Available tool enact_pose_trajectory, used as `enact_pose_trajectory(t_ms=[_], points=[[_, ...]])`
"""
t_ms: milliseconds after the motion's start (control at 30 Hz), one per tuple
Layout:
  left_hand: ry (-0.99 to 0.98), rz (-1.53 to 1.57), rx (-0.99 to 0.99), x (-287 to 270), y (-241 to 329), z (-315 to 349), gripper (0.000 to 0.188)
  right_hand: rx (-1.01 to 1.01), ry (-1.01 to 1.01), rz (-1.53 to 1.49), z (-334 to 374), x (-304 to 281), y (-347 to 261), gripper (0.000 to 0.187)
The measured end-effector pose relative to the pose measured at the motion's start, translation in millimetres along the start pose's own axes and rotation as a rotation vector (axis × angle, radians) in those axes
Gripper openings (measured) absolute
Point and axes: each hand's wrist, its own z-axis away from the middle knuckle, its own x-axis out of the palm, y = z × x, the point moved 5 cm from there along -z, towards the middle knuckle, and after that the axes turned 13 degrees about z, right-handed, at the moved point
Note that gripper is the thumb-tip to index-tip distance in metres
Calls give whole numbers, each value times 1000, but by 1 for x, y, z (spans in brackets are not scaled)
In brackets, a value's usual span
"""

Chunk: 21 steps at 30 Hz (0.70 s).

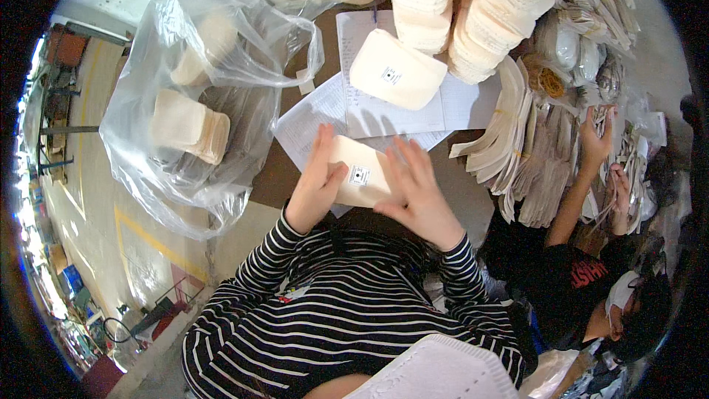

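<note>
"Now, where's the cream piece (362, 157)?"

"Near side of the paper sheets (314, 111), long axis crosswise, between both hands, neither nearer: left hand (314, 181) pinching one end; right hand (417, 188) overlapping the other, fingers spread, grip unclear!"

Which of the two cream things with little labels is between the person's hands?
The lower cream piece, between the left hand and right hand. The upper cream piece lies on white papers, with no hand on it.
</note>
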Motion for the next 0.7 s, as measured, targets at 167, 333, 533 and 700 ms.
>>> enact_pose_trajectory(t_ms=[167, 333, 533, 700], points=[[-53, 133, -5, -24, 39, -57, 54, 243, 454, -52, -49, -34, 73, 66], [-172, 333, -28, -21, 19, -119, 54, 344, 397, 86, -83, -7, 86, 57], [-137, 362, 131, 7, -13, -164, 72, 140, 538, -53, -68, -7, 73, 21], [-96, 422, 109, 7, -25, -148, 70, 171, 582, -131, -70, -15, 78, 24]])
